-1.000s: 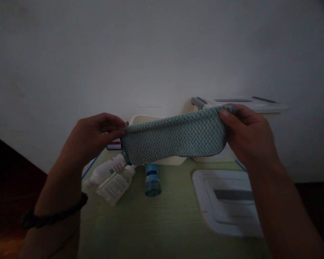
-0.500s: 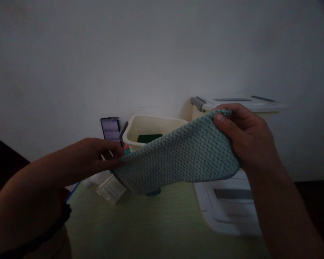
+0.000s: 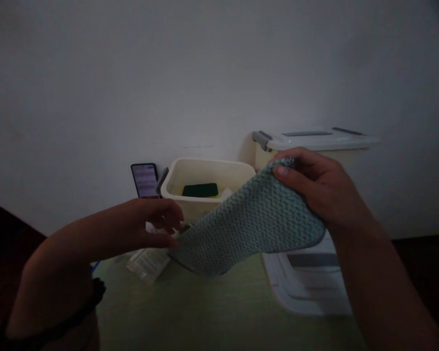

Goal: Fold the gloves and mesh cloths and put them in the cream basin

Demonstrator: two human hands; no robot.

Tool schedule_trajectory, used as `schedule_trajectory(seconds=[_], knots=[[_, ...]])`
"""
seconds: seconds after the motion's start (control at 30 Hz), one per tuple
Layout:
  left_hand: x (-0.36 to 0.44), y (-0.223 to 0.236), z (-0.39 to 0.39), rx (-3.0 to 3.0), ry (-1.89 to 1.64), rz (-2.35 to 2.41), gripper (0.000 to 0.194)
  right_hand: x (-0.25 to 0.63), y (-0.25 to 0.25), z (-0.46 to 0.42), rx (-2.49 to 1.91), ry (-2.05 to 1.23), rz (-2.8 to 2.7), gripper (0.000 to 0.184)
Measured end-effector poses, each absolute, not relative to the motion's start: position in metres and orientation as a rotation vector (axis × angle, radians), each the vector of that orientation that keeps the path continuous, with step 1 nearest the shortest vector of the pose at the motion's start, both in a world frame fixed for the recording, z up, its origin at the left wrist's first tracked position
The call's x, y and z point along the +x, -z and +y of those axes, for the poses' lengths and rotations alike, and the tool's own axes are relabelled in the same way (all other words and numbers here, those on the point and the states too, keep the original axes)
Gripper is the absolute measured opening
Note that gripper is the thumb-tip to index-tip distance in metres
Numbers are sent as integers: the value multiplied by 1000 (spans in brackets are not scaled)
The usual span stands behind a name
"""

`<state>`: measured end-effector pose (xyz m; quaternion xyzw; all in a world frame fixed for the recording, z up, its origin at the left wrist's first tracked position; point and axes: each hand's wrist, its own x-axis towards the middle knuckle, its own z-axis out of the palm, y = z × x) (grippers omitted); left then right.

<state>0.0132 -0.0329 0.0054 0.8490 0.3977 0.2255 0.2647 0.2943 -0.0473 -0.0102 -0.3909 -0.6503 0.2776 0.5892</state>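
A pale green-blue textured cloth (image 3: 247,222) is held in the air over the near part of a green table (image 3: 205,312). Its upper right end is grasped by the right hand (image 3: 324,190), pinched between the thumb and the bent fingers. From there the cloth is sloped down to the left. The left hand (image 3: 133,224) is placed just beside the lower left end, its thumb and fingers parted and nothing gripped; whether the cloth is touched by the fingertips cannot be told. A dark bracelet (image 3: 53,331) is worn on the left wrist.

Farther behind the cloth, a cream bin (image 3: 173,178) is seen without cover, and in it a dark green pad (image 3: 200,190) is laid, with something yellow under it. To the left of the bin, a phone (image 3: 145,178) with lit screen is stood upright. A labelled clear bottle (image 3: 146,265) is partly hidden behind the left hand. At the far right, a second box (image 3: 314,142) is closed by a white top. At the near right, a white lid (image 3: 307,292) is partly covered by the cloth and the right arm.
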Motion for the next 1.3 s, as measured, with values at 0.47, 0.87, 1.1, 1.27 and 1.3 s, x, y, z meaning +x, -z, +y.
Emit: schedule_trajectory(seconds=[0.47, 0.87, 1.1, 1.27, 1.3], knots=[[60, 7, -44, 2314, -381, 724, 48, 269, 8, -64, -840, -927, -1740, 12], [63, 18, -32, 2118, -268, 568, 25, 280, 16, -43, -925, -657, -1671, 24], [60, 16, -31, 1819, -399, 629, 27, 291, 19, -39, -990, -972, -1763, 26], [54, 14, -29, 1647, -580, 683, 23, 304, 21, -38, -882, -1405, -1920, 32], [53, 14, -29, 1636, -590, 691, 23, 305, 21, -38, -876, -1406, -1896, 33]])
